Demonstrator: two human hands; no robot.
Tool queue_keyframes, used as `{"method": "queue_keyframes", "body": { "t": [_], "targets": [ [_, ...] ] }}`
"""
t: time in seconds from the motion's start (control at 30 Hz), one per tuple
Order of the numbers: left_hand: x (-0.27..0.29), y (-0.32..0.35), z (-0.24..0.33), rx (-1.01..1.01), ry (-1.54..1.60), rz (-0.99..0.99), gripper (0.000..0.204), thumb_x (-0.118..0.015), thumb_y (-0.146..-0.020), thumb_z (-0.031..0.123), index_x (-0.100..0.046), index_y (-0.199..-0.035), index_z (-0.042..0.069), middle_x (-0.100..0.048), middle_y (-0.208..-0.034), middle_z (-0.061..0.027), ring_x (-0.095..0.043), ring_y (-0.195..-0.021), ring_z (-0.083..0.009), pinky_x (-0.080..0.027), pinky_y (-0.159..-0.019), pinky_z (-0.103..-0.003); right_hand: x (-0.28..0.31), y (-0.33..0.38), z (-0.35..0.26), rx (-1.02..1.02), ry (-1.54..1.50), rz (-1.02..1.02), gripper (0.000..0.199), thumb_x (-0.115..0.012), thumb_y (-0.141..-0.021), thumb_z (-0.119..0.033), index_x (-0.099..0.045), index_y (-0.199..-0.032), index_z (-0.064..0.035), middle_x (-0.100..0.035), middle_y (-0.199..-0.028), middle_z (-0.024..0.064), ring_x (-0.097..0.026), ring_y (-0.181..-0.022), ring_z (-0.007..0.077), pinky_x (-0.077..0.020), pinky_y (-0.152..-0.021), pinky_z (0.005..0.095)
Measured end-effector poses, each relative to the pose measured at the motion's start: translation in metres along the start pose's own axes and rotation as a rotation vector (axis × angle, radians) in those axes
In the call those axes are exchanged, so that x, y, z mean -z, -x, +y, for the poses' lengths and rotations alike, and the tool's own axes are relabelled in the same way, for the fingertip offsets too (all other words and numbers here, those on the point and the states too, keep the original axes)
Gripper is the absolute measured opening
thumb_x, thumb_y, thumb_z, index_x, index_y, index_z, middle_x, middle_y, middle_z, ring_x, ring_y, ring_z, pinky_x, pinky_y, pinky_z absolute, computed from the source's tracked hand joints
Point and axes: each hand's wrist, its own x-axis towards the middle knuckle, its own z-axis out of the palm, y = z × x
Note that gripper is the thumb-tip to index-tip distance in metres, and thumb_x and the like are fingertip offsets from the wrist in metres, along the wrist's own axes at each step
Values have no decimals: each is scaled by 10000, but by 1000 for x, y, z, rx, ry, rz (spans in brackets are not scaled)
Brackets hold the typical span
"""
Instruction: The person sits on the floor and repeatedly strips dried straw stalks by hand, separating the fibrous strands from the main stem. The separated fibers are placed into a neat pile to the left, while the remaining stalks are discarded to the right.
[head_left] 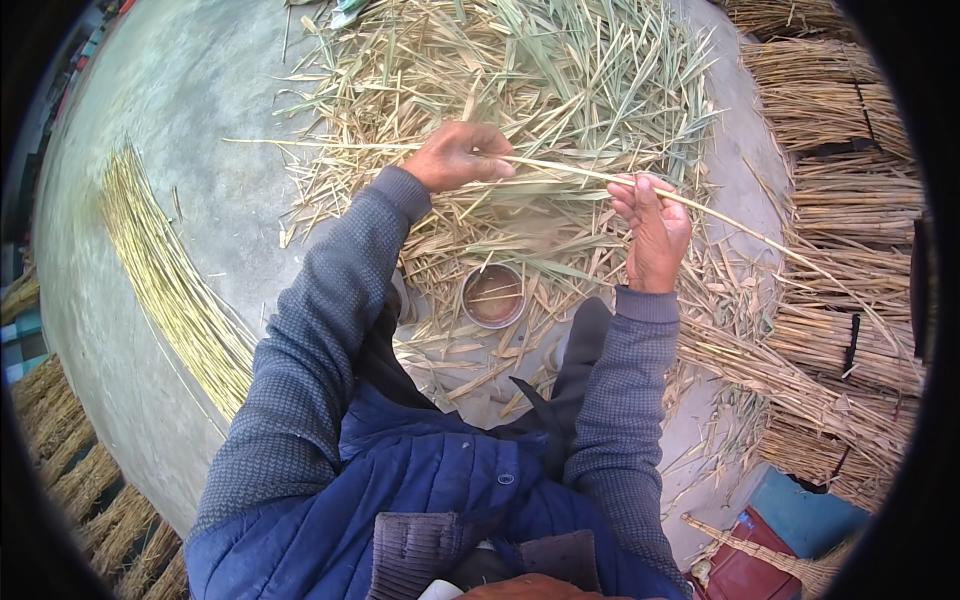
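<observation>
A long thin reed stalk (565,168) runs across in front of me, held by both hands. My left hand (460,156) is closed round it toward its left part, with the fingers curled under. Farther right, my right hand (654,225) pinches the same stalk between thumb and fingers, palm turned up. The stalk's right end reaches out over the bundles at the right. Beneath both hands spreads a heap of dry and greenish leaf strips (560,80). Between my feet stands a small round metal bowl (493,296) with brownish contents and a thin stick across it.
Clean yellow stalks (170,270) lie in a long pile on the concrete floor (225,130) at left. Tied reed bundles (830,95) line the right side, with loose stalks (800,385) beside my right arm. More bundles (95,490) lie lower left. A dark red box (745,560) sits lower right.
</observation>
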Motion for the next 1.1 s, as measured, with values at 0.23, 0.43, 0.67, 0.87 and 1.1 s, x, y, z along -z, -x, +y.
{"method": "queue_keyframes", "body": {
  "t": [0.23, 0.43, 0.67, 0.87, 1.1],
  "targets": [
    [3, -9, 2, 165, 356, -5, 143, -752, -910, 156, -697, -896, 24, -743, -865, -51, -678, -806, -97, -546, -788, -266, 5, 0, -8, 38, 26, -34, 236, -669, -974, -163, -605, -1098, 27, -713, -1010, 177, -731, -866, 228, -598, -756, 287],
    [42, -3, -10, 281, 490, 433, 194, -741, -920, 243, -676, -954, 64, -735, -848, -43, -649, -770, -114, -481, -733, -241, 14, 4, -15, 81, 36, -69, 207, -661, -976, -156, -613, -1078, 17, -717, -995, 171, -729, -865, 227, -588, -767, 291],
    [28, 1, 5, 100, -109, 188, 384, -702, -928, 425, -711, -992, 47, -708, -906, -27, -633, -834, -133, -494, -696, -297, 13, 4, -13, 74, 19, -101, 233, -654, -979, -131, -577, -1137, 21, -701, -1068, 203, -724, -923, 243, -599, -807, 294],
    [6, -11, 6, 184, 219, -151, 230, -757, -909, 218, -713, -963, -2, -746, -883, -50, -693, -835, -124, -557, -794, -281, 10, 5, -15, 130, 44, -122, 218, -644, -980, -106, -569, -1129, 35, -694, -1079, 222, -723, -939, 265, -608, -835, 325],
    [15, -11, -15, 253, 346, -156, 157, -758, -901, 157, -700, -943, 18, -747, -887, -60, -695, -823, -118, -548, -787, -252, 4, 6, -14, 231, 87, -243, 177, -632, -979, -82, -575, -1101, 34, -690, -1078, 238, -720, -946, 286, -607, -860, 368]
  ]
}}
